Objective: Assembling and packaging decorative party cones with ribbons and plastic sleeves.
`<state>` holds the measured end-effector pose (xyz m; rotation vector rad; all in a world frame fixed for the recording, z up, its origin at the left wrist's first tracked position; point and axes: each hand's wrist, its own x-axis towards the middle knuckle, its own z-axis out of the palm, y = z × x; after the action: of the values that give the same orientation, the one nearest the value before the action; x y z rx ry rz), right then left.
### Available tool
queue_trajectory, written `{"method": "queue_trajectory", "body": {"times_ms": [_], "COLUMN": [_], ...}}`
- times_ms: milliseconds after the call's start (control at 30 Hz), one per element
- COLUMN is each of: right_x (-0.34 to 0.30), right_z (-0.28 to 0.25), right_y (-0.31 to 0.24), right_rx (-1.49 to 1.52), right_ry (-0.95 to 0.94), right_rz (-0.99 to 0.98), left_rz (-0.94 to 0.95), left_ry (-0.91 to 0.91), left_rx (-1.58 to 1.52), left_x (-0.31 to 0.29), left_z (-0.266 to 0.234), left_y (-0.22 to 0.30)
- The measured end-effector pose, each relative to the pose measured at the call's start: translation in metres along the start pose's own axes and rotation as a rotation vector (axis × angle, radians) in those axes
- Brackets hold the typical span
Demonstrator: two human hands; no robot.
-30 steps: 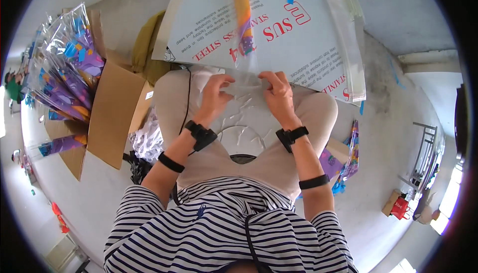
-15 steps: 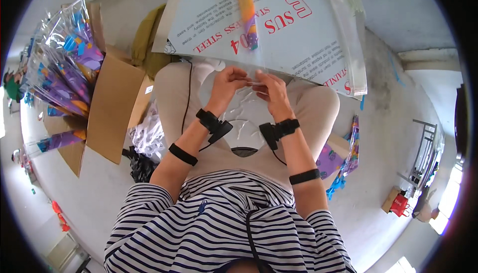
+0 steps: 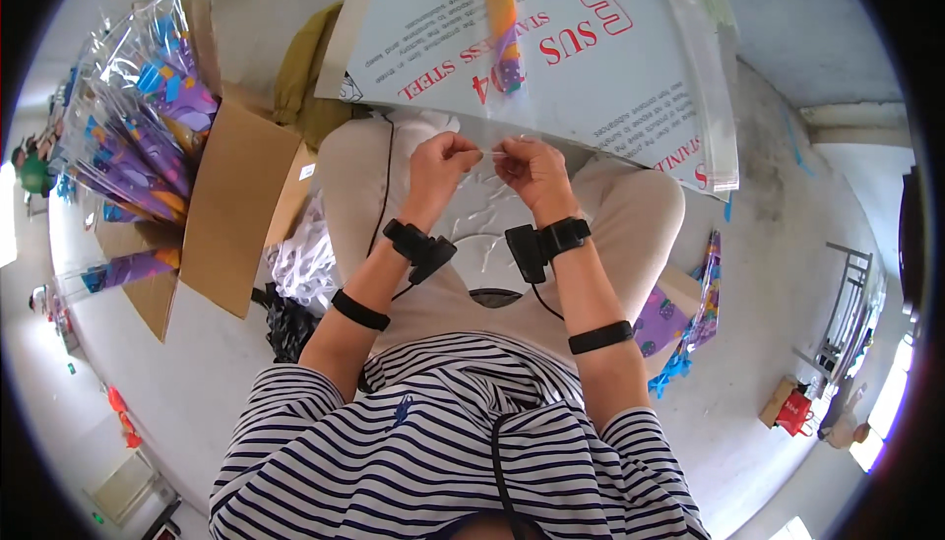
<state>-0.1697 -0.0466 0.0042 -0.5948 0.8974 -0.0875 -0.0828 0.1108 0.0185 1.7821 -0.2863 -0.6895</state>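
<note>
A rolled orange-and-purple film (image 3: pixel 500 18) lies in a long clear plastic sleeve on the film-covered sheet-metal board. The sleeve's near end hangs over the board's edge to my fingers. My left hand (image 3: pixel 439 172) is closed in a pinch, and so is my right hand (image 3: pixel 536 170), a short gap apart. Between the fingertips a thin pale strip (image 3: pixel 490 153) spans from one hand to the other. Whether the right fingers also grip the sleeve's edge is hard to see. Several loose pale strips (image 3: pixel 479 213) lie below, between my legs.
The board (image 3: pixel 433 48) slants ahead of my knees. At left stands an open cardboard box (image 3: pixel 236 215) full of clear-sleeved purple packages (image 3: pixel 138 166); white strips (image 3: pixel 302 264) and a black bag (image 3: pixel 285 325) lie beside it. More purple material (image 3: pixel 658 323) is by my right leg.
My hands have moved slightly apart, and the fingers have closed into tighter pinches. The thin strip now shows between them. The whole view has shifted a little to the right.
</note>
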Motion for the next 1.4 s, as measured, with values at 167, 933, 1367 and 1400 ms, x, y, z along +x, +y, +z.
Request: {"method": "queue_trajectory", "body": {"times_ms": [167,933,1367,1400], "right_x": [-0.003,-0.018,-0.026,-0.024], "right_z": [0.002,-0.011,-0.033,-0.031], "right_y": [0.001,-0.024,-0.042,-0.045], "right_rx": [0.043,-0.451,-1.459,-1.526], "right_ry": [0.023,0.074,0.167,0.105], "right_rz": [0.067,-0.034,-1.075,-1.154], "left_rz": [0.217,0.388,-0.129,-0.129], "left_ry": [0.072,-0.305,-0.266,-0.264], "left_rx": [0.230,0.723,0.607,0.606], "left_x": [0.000,-0.032,0.000,0.000], "left_z": [0.010,-0.030,-0.012,-0.011], "left_y": [-0.004,0.023,0.016,0.015]}}
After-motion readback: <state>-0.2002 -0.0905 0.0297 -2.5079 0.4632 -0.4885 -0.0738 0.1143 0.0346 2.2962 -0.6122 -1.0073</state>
